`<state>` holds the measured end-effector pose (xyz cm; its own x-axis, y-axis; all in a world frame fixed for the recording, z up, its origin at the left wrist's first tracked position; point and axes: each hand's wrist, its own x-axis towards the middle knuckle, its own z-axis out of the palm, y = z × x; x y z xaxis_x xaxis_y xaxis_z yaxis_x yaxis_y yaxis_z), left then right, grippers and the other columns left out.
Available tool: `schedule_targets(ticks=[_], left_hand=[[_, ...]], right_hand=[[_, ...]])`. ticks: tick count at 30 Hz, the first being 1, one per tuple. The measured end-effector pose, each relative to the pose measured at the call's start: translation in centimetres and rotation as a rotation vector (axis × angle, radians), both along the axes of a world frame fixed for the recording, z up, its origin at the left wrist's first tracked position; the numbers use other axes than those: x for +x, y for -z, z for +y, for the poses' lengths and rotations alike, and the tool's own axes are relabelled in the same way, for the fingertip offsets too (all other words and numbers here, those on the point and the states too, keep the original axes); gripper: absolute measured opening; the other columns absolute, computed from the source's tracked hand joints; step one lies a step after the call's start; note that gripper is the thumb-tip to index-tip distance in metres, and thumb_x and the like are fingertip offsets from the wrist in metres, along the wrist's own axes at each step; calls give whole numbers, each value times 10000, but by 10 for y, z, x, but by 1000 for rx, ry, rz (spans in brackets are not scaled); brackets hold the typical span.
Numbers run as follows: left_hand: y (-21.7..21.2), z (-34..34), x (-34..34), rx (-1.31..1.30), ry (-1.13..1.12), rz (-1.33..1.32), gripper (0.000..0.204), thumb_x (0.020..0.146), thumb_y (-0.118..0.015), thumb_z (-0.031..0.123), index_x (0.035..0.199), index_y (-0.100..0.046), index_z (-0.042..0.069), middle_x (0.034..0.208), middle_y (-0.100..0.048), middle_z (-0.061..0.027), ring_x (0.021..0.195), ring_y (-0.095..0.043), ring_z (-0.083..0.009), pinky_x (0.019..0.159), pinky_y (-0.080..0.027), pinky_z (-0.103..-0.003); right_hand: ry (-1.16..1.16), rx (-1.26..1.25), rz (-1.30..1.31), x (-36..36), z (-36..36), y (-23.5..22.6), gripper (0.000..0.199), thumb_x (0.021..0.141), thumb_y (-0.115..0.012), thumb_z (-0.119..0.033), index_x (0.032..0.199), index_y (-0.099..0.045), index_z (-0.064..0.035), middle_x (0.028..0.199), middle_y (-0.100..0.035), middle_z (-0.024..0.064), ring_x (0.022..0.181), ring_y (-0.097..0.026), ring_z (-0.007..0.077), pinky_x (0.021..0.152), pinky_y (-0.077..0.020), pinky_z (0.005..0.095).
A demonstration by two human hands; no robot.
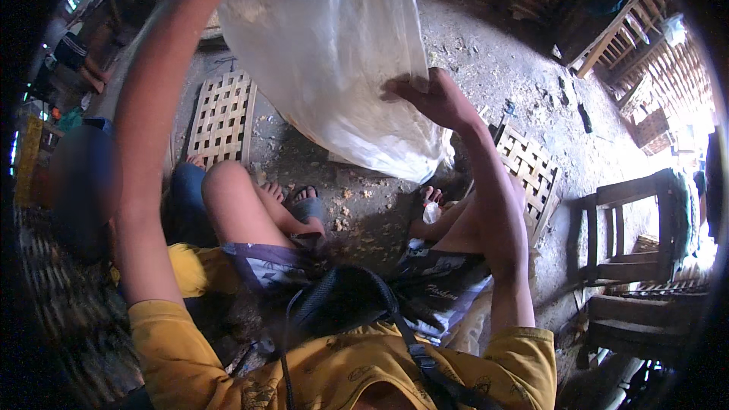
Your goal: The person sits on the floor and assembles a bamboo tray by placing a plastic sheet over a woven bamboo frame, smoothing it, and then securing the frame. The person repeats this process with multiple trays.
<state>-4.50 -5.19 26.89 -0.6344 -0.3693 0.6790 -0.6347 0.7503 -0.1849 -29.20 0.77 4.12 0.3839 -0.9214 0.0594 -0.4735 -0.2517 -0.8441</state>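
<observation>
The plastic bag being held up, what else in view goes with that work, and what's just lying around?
In hand:
- clear plastic bag, lifted up
- right hand gripping its side
- left hand, raised to the bag's top, out of frame

Lying about:
- woven lattice panel on the dirt floor
- second lattice panel
- wooden chair
- wood scraps

I see one package: a large clear plastic bag [334,53], whitish and crinkled, held up above the dirt floor at top centre, its lower end sagging down.
</observation>
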Motion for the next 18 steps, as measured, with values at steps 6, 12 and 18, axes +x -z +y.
schedule_targets(ticks=[6, 12, 18], left_hand=[[-17, 7, -24, 75, 170, -175, 271, 983, -630, 252, 914, -715, 4, 732, -679, -113, 597, -628, -187, 546, -547, -311], [-39, 13, -32, 83, 67, -89, 217, 975, -621, 187, 941, -693, -15, 781, -687, -118, 630, -629, -192, 547, -540, -304], [-40, 20, -34, 124, 51, -104, 193, 965, -632, 179, 944, -670, -9, 793, -688, -122, 625, -624, -189, 541, -538, -293]], right_hand=[[-16, -52, -416, -3, 11, -25, 382, 997, -685, -287, 1212, -700, 29, 1072, -767, 101, 1042, -706, 162, 941, -545, 328], [-123, -91, -52, 3, 2, 2, 294, 989, -671, -287, 1120, -747, -35, 965, -783, 113, 875, -744, 199, 817, -562, 348], [-108, -188, -312, 2, 4, 5, 297, 1002, -657, -241, 1152, -726, 6, 976, -775, 145, 899, -743, 198, 836, -571, 339]])
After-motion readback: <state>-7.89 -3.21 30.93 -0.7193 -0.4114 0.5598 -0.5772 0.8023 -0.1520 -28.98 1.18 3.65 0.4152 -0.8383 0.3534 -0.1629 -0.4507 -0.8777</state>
